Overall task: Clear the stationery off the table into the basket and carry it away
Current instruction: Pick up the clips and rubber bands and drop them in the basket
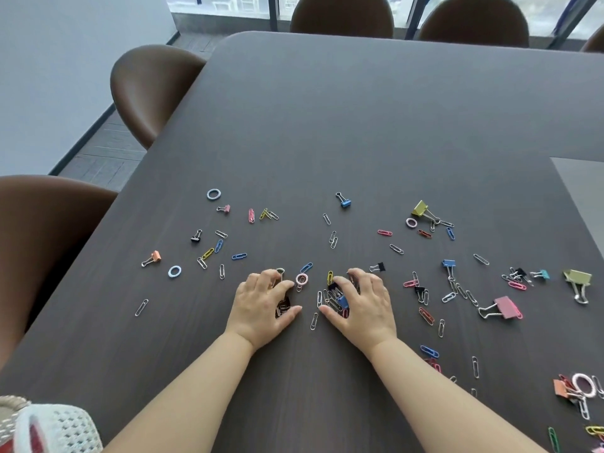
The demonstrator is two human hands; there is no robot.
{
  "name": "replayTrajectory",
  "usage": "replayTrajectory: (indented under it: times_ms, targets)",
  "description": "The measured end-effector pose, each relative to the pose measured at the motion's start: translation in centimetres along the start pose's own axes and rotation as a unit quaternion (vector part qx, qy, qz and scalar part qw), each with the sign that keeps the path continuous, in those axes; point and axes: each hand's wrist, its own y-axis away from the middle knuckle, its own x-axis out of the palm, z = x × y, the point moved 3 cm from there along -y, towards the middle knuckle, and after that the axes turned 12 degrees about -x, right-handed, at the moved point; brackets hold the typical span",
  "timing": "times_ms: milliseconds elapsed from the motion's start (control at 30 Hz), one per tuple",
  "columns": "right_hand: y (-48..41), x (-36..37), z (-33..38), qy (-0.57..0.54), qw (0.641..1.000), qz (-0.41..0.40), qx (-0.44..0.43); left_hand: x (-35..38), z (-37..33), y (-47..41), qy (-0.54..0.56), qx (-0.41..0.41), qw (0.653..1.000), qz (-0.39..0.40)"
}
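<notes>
Both hands rake clips together near the front middle of the counter.

At the front left corner of the counter (327, 109) a white mesh basket (55, 429) shows in part. The left hand (263, 304) lies palm down, fingers curled over a few dark clips (283, 307) caught under the palm. The right hand (361, 305) is cupped the same way around a small heap of silver paper clips and a blue binder clip (342, 301). A pink ring (301, 279) lies just beyond, between the two hands. Toward the right edge lie a pink binder clip (507, 308) and an olive one (578, 278). Farther back a yellow binder clip (420, 208) sits right of middle, and a blue ring (213, 194) left. More paper clips are scattered across the counter between these.
</notes>
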Motion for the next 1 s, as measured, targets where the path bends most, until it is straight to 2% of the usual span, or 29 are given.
replayTrajectory:
  times_ms: [100,267,533,767,900,1000]
  targets:
    - [-0.2,0.6,0.1,0.012,0.993,-0.09,-0.076,0.0,-0.3,0.1,0.011,0.009,0.999,-0.043]
    - [0.1,0.9,0.9,0.076,0.979,-0.154,-0.105,-0.2,-0.5,0.5,-0.017,0.024,0.997,-0.069]
    - [0.6,0.7,1.7,0.13,0.977,-0.128,-0.109,-0.6,-1.3,2.5,-0.014,0.025,0.998,-0.048]
    - [4.0,-0.3,1.7,0.084,0.984,-0.127,-0.097,-2.5,-1.6,6.6,-0.041,0.037,0.998,-0.031]
    - [5.2,-2.7,3.3,0.026,0.983,-0.161,-0.087,-5.7,-2.2,7.7,-0.035,-0.007,0.998,-0.06]
    - [5.8,-5.3,5.6,-0.037,0.977,-0.188,-0.095,-10.2,-3.2,8.1,-0.005,-0.037,0.992,-0.117]
